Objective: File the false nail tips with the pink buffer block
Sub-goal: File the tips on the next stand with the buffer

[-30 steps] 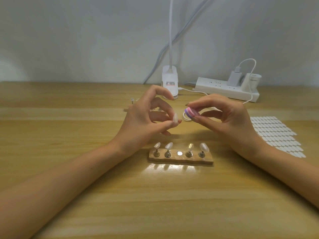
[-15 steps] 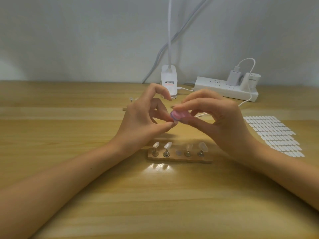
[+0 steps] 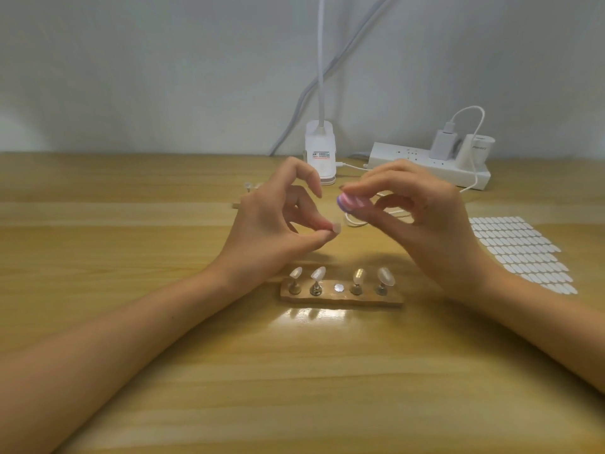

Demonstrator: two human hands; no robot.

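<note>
My left hand (image 3: 268,224) pinches a small pale false nail tip (image 3: 336,228) between thumb and fingers above the table. My right hand (image 3: 422,217) grips the pink buffer block (image 3: 352,202), which has white and purple layers, just up and right of that tip with a small gap between them. Below both hands a wooden holder (image 3: 340,298) carries several nail tips on little metal stands (image 3: 317,281), and its middle spot shows only a bare metal disc (image 3: 339,287).
A sheet of white adhesive tabs (image 3: 520,250) lies at the right. A white lamp base (image 3: 320,155), a power strip (image 3: 429,162) with a charger and a white cable (image 3: 376,221) sit at the back by the wall. Another small stand (image 3: 248,186) is behind my left hand.
The buffer block was against the nail tip half a second ago. My right hand has now lifted it up and to the right, away from the tip. My left hand barely moved.
</note>
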